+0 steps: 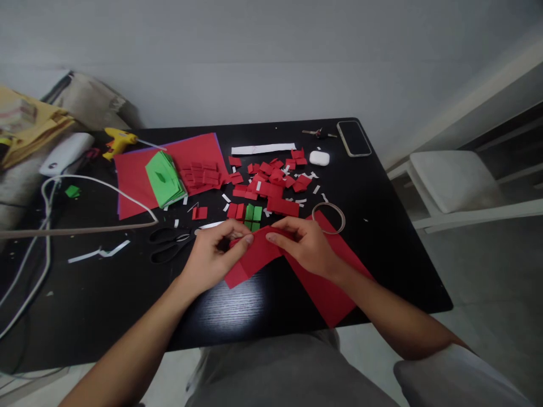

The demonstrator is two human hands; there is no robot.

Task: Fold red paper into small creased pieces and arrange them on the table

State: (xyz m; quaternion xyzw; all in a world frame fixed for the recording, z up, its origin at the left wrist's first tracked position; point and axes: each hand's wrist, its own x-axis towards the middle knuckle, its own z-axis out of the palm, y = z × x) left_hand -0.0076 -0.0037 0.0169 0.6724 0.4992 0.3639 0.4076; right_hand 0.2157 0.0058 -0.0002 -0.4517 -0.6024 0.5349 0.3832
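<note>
Between my two hands a piece of red paper [258, 257] is held up above the table, with a crease along it. My left hand [216, 251] pinches its left upper edge between thumb and fingers. At its right upper edge, my right hand [303, 243] pinches the same piece. Beneath my right hand and forearm lies a larger red sheet [324, 288]. Just beyond my hands are small folded green pieces [253, 212] and folded red pieces [236, 211]. Black-handled scissors [169, 244] lie left of my left hand, their blades partly hidden by it.
Many red paper pieces and white scraps cover the table's middle. A green paper stack [163, 178] rests on red sheets [131, 195] at left, near a yellow glue gun [119, 141] and cables. A tape ring [343, 217], white case [319, 158] and phone [353, 138] are at right.
</note>
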